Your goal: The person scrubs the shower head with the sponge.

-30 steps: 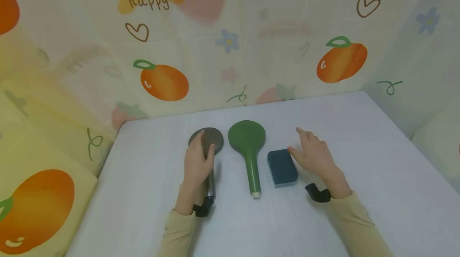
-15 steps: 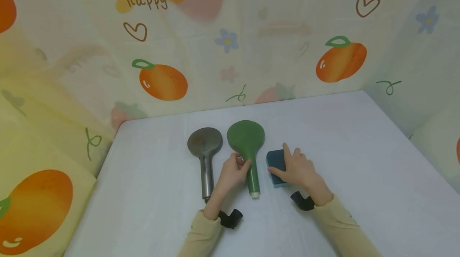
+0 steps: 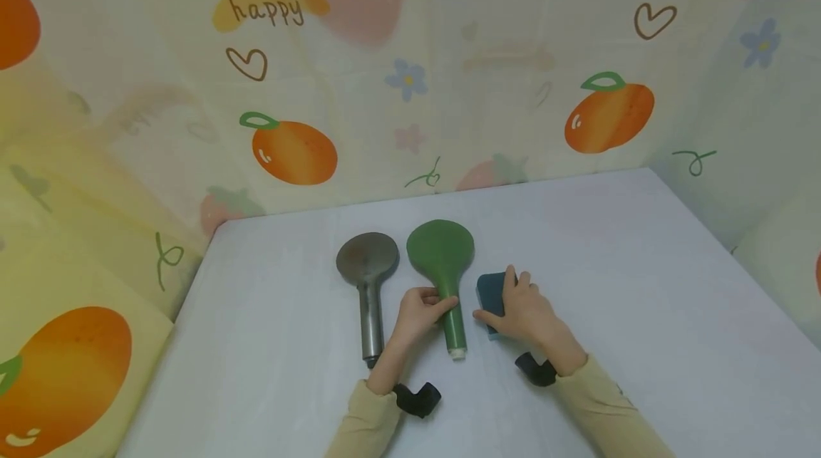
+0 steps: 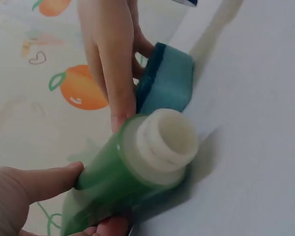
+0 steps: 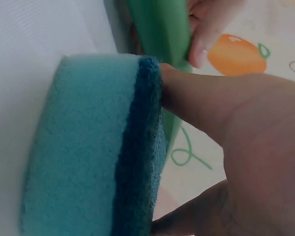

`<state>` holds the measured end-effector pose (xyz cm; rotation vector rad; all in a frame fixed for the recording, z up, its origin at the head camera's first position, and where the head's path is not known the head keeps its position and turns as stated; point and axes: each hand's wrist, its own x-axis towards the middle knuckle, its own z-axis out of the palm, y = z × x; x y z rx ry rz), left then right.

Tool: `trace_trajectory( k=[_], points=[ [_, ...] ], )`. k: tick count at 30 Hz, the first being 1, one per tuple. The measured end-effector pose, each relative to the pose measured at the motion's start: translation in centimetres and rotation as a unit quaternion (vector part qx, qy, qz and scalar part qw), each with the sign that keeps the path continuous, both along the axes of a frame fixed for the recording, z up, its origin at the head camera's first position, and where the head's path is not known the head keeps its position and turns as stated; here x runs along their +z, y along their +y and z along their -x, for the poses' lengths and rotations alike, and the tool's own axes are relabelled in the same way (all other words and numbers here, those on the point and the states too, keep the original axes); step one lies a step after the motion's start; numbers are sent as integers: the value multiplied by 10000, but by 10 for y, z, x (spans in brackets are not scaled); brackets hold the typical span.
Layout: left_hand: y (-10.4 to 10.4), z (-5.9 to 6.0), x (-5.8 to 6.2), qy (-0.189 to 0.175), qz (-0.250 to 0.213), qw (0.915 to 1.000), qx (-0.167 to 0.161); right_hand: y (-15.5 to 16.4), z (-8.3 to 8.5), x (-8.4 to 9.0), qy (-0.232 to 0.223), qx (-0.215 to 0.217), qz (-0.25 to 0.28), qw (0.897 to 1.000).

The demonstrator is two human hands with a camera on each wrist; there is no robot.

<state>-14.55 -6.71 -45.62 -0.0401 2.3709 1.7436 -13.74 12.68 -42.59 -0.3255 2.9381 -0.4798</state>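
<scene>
1. Green shower head (image 3: 442, 264): sits at the middle of the white table (image 3: 269, 344), round head towards twelve o'clock, handle running down to six. Ends in a white threaded neck, hollow in the left wrist view. Cannot tell whether the handle touches the tabletop.
2. Left hand (image 3: 418, 314): extends from seven o'clock and clamps the upper handle, thumb laid on one side, fingers curled against the other.
3. Sponge (image 3: 491, 292): lies at three o'clock from the green handle, just beside it, apart in the head view. Shows a dark blue scouring layer over a paler blue body.
4. Right hand (image 3: 527, 310): extends from four o'clock, hides much of the sponge and grips it across, thumb on the nine o'clock side, fingers opposite.
5. Grey shower head (image 3: 369, 294): lies at nine o'clock from the green one, near, not touching, handle also towards six.
6. Black left wrist mount (image 3: 417, 399): sits near six o'clock.
7. Black right wrist mount (image 3: 536, 370): sits past four o'clock.
8. Cloth backdrop (image 3: 359, 87): hangs at twelve o'clock, printed with oranges, hearts, flowers and "happy".
</scene>
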Motion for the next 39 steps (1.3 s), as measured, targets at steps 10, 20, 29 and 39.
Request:
trace_trajectory(
  k=[10, 20, 29, 39],
  points=[
    [2, 2, -4, -787, -1388, 9872, -8, -2, 4, -3, 106, -269, 279, 9992],
    [2, 0, -3, -851, -2582, 9623, -29, -9, 13, 4, 1414, -331, 1572, 9768],
    [9, -6, 0, -131, -2221, 9744, -317, -35, 33, 24, 3471, 1746, 1915, 9013],
    [10, -8, 6, 1042, -1844, 9692, -1258, -38, 73, 52, 3992, 1674, 2243, 8731]
  ],
)
